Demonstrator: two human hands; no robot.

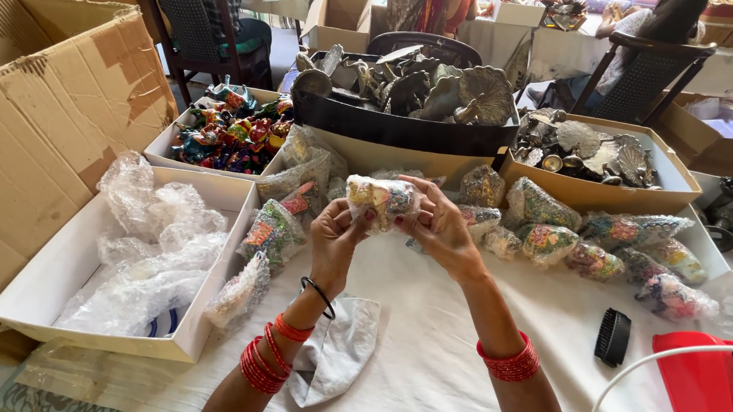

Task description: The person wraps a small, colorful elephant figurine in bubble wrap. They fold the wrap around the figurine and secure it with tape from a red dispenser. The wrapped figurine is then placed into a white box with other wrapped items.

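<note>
Gripping one bubble-wrapped figurine (381,202) — two hands: left hand (335,233), right hand (440,225).

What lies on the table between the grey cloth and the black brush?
In the head view, only the person's right forearm crosses above; between grey cloth and black brush the white table cover is bare.

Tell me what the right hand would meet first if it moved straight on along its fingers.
The right hand points left at the wrapped figurine it already grips; beyond that, probably the left hand.
</note>
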